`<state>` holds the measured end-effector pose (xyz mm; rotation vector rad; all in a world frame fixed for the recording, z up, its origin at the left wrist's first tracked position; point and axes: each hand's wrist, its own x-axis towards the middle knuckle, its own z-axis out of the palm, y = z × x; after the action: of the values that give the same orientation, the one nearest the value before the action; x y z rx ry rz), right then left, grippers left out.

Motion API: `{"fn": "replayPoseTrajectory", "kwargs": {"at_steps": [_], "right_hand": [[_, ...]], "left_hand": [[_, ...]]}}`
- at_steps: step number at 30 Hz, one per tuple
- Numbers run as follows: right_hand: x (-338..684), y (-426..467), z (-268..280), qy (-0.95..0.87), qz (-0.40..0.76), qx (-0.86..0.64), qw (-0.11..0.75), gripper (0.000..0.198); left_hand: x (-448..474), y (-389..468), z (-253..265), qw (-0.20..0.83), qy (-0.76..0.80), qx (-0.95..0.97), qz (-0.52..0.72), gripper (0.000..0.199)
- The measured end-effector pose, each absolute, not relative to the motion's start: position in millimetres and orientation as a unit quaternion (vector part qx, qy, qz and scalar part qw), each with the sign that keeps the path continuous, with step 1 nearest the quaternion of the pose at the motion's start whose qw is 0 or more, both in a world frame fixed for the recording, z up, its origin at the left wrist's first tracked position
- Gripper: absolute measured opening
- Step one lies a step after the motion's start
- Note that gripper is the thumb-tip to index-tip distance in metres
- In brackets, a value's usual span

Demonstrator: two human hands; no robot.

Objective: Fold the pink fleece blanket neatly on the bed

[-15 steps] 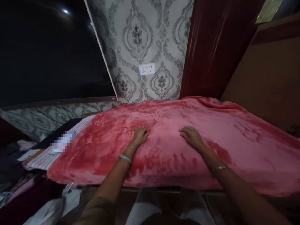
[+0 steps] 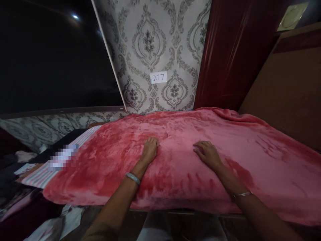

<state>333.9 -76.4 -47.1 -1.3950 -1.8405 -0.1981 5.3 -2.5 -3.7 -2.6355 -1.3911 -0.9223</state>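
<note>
A plush blanket (image 2: pixel 175 167) in red and pink is spread over a long surface in front of me, its near edge hanging at the front. My left hand (image 2: pixel 150 149) rests palm down on it, left of the middle, fingers loosely bent and lying on the pile. Farther right, my right hand (image 2: pixel 207 153) lies on the pink part with its fingers extended and the thumb apart. A bracelet circles each wrist. Neither hand has cloth gathered in it, and a stretch of blanket separates them. Small ripples and darker brushed patches mark the pile.
Striped cloth (image 2: pixel 45 175) sticks out at the blanket's left end. A large dark screen (image 2: pixel 57 60) stands behind on the left. Patterned wallpaper carries a paper label (image 2: pixel 158 77) reading 277. A dark red post (image 2: pixel 223 50) and a cardboard panel (image 2: pixel 288 90) border the right.
The view has shifted slightly, so the wall and blanket sit lower. Both hands stay on the blanket in nearly the same places, with the right fingers a little more drawn together.
</note>
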Motion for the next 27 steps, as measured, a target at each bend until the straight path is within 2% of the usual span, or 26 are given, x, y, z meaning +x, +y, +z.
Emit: {"fn": "replayPoseTrajectory", "kwargs": {"at_steps": [7, 11, 13, 17, 22, 27], "right_hand": [[301, -68, -14, -0.757, -0.084, -0.511, 0.398, 0.032], [250, -42, 2, -0.800, -0.049, -0.462, 0.380, 0.043], [228, -30, -2, -0.812, -0.031, -0.446, 0.376, 0.045], [204, -19, -20, -0.820, -0.011, -0.422, 0.386, 0.025], [201, -25, -33, -0.800, -0.034, -0.424, 0.422, 0.037], [204, -29, -36, -0.783, -0.050, -0.417, 0.459, 0.038]], "left_hand": [[5, -1, -6, 0.038, -0.432, -0.839, -0.329, 0.017], [3, -6, -9, 0.069, -0.420, -0.832, -0.355, 0.018], [2, -9, -10, 0.083, -0.417, -0.831, -0.359, 0.019], [2, -14, -11, 0.092, -0.402, -0.846, -0.337, 0.020], [11, -18, -7, 0.072, -0.413, -0.861, -0.289, 0.021], [-3, -26, 2, 0.033, -0.439, -0.861, -0.255, 0.012]]}}
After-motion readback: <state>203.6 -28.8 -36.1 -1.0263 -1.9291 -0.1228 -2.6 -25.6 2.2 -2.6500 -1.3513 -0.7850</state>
